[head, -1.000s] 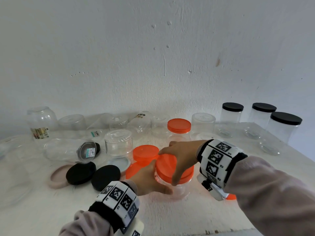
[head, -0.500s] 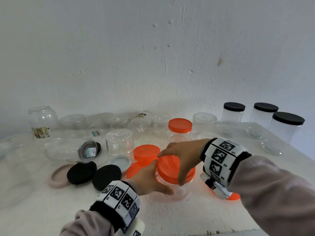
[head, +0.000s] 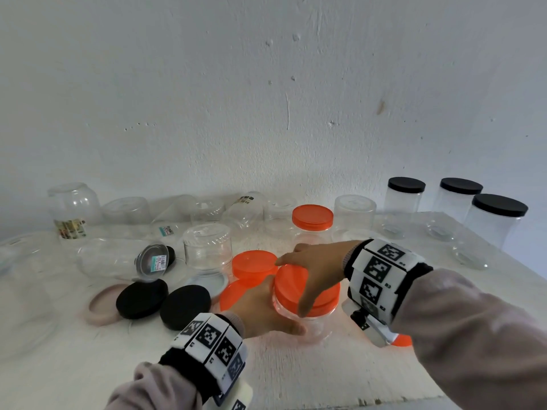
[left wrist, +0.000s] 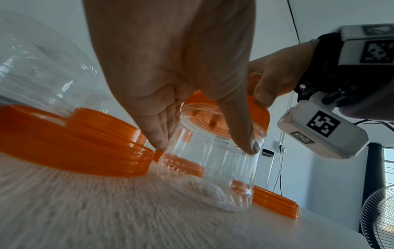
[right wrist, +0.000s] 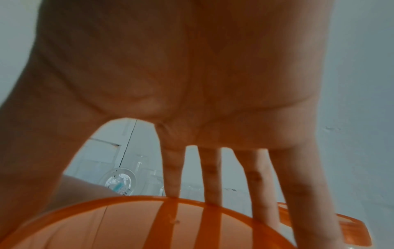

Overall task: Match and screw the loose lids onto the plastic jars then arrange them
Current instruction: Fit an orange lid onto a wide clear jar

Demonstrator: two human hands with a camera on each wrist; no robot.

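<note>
Left of the grip: two black lids [head: 161, 301] are laid flat on the table [head: 296, 377].
Left hand [head: 260, 309]: the clear jar [left wrist: 215, 170] is grasped round its wall, as 0.5 s ago.
Jar: upright, empty, on the table.
Right hand [head: 318, 261]: the orange lid [head: 291, 287] is clasped from above, seated tilted on the jar's mouth; fingers are turned slightly further round since the earlier frame.
Right of the grip: three black-lidded jars [head: 473, 208] are stood empty.

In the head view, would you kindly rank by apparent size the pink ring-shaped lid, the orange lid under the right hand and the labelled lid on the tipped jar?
1. Orange lid
2. Pink ring-shaped lid, partly hidden, so unsure
3. Labelled lid
</note>
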